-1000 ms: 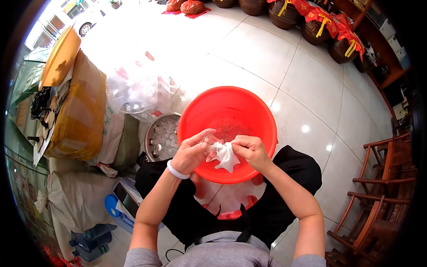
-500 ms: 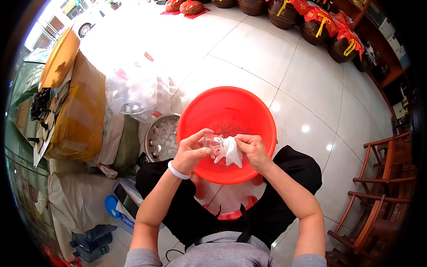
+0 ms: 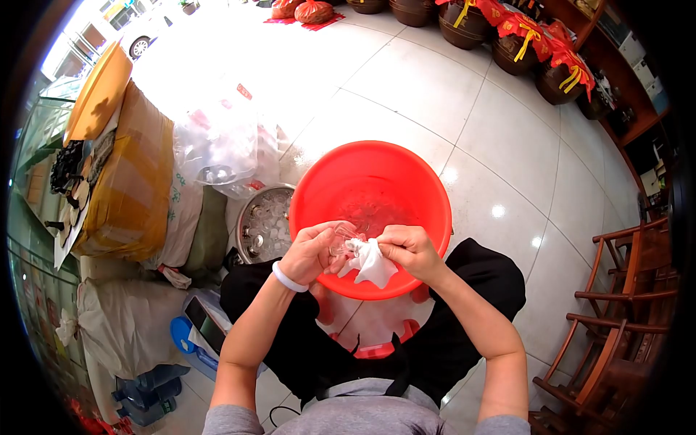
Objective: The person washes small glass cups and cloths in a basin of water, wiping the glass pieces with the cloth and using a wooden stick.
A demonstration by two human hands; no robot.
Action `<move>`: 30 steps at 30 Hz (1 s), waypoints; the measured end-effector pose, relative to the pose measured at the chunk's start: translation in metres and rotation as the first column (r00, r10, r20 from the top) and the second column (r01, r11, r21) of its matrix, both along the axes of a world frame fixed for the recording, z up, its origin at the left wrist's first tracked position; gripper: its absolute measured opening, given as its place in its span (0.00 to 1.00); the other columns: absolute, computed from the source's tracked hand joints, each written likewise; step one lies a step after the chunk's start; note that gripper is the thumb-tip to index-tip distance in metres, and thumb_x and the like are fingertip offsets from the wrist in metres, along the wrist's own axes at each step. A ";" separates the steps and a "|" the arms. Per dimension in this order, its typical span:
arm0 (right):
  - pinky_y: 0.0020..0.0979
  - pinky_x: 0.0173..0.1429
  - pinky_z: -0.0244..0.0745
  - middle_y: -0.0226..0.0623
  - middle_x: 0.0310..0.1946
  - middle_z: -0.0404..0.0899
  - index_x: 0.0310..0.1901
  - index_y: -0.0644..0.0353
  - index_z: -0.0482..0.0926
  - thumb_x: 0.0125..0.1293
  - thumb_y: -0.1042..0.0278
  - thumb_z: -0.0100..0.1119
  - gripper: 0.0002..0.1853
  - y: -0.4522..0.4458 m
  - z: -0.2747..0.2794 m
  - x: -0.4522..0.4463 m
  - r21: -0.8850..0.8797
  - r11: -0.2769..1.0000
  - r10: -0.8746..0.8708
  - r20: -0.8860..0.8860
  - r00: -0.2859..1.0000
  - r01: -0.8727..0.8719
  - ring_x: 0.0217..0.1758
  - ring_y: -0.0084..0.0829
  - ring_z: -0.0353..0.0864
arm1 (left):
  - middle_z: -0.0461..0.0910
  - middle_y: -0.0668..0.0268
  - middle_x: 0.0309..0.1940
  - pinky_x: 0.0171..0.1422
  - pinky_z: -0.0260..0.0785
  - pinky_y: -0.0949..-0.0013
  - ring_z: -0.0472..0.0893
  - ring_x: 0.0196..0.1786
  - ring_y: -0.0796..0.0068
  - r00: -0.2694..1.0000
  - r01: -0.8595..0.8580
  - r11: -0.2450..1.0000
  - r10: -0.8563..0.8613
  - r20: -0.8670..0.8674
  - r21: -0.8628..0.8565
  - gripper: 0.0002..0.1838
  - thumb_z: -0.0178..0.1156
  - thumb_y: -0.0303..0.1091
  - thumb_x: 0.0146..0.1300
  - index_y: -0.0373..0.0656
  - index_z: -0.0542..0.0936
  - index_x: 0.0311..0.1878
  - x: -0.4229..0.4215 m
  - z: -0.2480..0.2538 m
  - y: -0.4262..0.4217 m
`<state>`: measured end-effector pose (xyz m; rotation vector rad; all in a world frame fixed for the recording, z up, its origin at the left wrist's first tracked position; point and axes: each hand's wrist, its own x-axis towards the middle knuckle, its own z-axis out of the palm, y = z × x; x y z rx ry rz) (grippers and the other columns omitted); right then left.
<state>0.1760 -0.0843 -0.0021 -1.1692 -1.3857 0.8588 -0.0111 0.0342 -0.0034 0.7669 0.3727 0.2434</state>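
Over the near part of a red basin [image 3: 362, 170], my left hand [image 3: 312, 250], with a white band at its wrist, holds a small clear glass [image 3: 344, 236]. My right hand [image 3: 409, 248] pinches a white cloth [image 3: 373, 265], which hangs down over the basin and touches the open end of the glass. Part of the cloth seems to be inside the glass. Clear items, too blurred to tell apart, lie in the bottom of the basin. Left of the basin stands a round metal bowl [image 3: 249, 226] filled with clear glassware.
A plastic bag [image 3: 217, 148] lies behind the metal bowl. At the left are a taped box [image 3: 134, 181] and sacks [image 3: 127, 326]. Wooden chairs [image 3: 616, 293] stand at the right, and dark jars with red covers [image 3: 515, 47] line the back right.
The glass has been tilted and turned between my hands, and my left fingers have shifted around it. The cloth has swung slightly and sits a little lower than half a second ago.
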 end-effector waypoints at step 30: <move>0.24 0.35 0.71 0.37 0.28 0.78 0.31 0.69 0.78 0.53 0.82 0.54 0.05 -0.001 0.001 0.012 -0.080 0.982 -0.171 -0.031 0.985 0.168 0.30 0.25 0.77 | 0.75 0.64 0.38 0.32 0.64 0.78 0.73 0.31 0.78 0.990 -0.138 0.990 0.138 -0.023 -0.005 0.25 0.58 0.28 0.59 0.35 0.66 0.59 0.012 0.004 -0.008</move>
